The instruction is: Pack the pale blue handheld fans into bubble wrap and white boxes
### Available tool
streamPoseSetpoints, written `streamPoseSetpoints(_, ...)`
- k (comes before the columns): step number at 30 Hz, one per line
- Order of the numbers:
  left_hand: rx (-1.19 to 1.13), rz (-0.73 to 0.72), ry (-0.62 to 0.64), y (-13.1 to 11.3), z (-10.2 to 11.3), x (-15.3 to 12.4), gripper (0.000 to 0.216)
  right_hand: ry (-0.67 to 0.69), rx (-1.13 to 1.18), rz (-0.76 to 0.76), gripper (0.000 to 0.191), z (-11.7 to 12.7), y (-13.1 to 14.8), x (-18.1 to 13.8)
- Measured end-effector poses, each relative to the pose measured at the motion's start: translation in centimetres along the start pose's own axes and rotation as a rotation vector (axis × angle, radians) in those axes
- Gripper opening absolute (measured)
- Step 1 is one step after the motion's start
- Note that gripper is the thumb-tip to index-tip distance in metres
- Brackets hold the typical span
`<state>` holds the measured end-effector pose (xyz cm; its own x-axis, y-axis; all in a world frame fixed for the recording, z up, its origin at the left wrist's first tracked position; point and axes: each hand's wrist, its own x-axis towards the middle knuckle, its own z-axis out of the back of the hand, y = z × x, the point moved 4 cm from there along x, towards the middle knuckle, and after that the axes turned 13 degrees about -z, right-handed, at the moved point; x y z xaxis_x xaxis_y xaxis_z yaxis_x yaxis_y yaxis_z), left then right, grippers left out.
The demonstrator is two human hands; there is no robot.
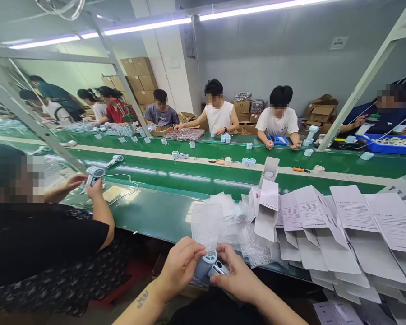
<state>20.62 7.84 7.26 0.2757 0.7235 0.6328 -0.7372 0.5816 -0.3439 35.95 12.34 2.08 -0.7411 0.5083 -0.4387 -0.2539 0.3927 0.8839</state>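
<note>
Both my hands meet near the bottom middle, below the table's front edge. My left hand [181, 268] wraps its fingers round a small grey-blue handheld device [207, 265] with a round white ring on top. My right hand [238, 277] grips the same device from the right, thumb and fingers closed over its lower part. Just beyond my hands lies a heap of clear bubble-wrap bags [219, 221] on the table.
Folded white leaflets and flat boxes [328, 225] cover the right side of the green table [155, 212]. A green conveyor belt [189, 169] carries small white cups and tools. A person in black sits at my left holding a similar device [94, 175]. Several workers sit opposite.
</note>
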Motion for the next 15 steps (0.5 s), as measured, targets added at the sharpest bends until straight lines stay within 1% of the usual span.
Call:
streamPoseSetpoints(2,0.102,-0.155,0.031,-0.1,0.9,-0.3,0.016,0.08,0.121,-0.033,0.077,0.4,-0.6,0.1)
streamPoseSetpoints(3,0.156,-0.205,0.069,-0.1,1.2,-0.3,0.016,0.113,0.133,-0.049,0.085,0.7,-0.7,0.0)
streamPoseSetpoints(4,0.206,-0.245,0.125,0.0,1.5,-0.3,0.017,0.131,0.12,-0.051,0.089,0.9,-0.7,-0.1)
streamPoseSetpoints(6,0.286,-0.313,0.251,-0.1,1.6,-0.1,0.019,0.127,0.07,-0.045,0.082,1.1,-0.4,-0.3)
streamPoseSetpoints(8,0.328,-0.389,0.316,-0.7,1.5,0.2,0.019,0.086,0.012,-0.046,0.068,1.1,-0.1,-0.2)
streamPoseSetpoints(10,0.337,-0.448,0.313,-1.4,1.2,0.5,0.019,0.038,-0.043,-0.088,0.055,0.7,-0.4,0.2)
streamPoseSetpoints(12,0.329,-0.469,0.283,-1.9,0.9,0.4,0.02,-0.003,-0.054,-0.13,0.047,0.4,-1.1,0.7)
streamPoseSetpoints(15,0.352,-0.411,0.234,-1.6,0.4,-0.5,0.022,-0.064,-0.006,-0.132,0.046,0.4,-2.2,1.3)
